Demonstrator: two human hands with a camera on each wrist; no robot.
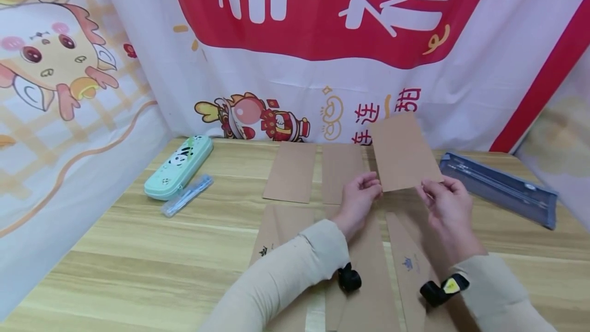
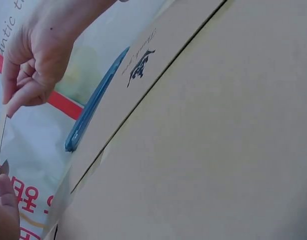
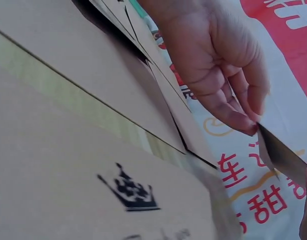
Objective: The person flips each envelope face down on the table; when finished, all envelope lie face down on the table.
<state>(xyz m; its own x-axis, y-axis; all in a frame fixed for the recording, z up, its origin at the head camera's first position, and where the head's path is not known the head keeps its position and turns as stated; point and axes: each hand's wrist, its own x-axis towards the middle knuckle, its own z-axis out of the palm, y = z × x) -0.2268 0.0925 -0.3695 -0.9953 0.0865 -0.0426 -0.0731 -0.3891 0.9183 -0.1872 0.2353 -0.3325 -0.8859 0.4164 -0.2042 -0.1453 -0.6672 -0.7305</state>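
Note:
A brown kraft paper card (image 1: 405, 152) is held up off the table, tilted toward the backdrop. My left hand (image 1: 358, 201) pinches it at the lower left corner, and my right hand (image 1: 449, 211) grips the lower right corner. In the right wrist view the card (image 3: 286, 155) shows nearly edge-on, with my left hand (image 3: 218, 70) at one end. Below my arms lie several long kraft paper envelopes (image 1: 369, 270) with flaps, some printed with a dark crown (image 3: 128, 190). Two smaller kraft cards (image 1: 290, 173) lie side by side behind them.
At the left is a mint panda pencil case (image 1: 180, 168), with a clear narrow packet (image 1: 187, 196) beside it. A translucent blue zip pouch (image 1: 500, 188) lies to the right. Printed cloth (image 1: 258, 81) hangs along the wooden table's (image 1: 138, 260) back edge.

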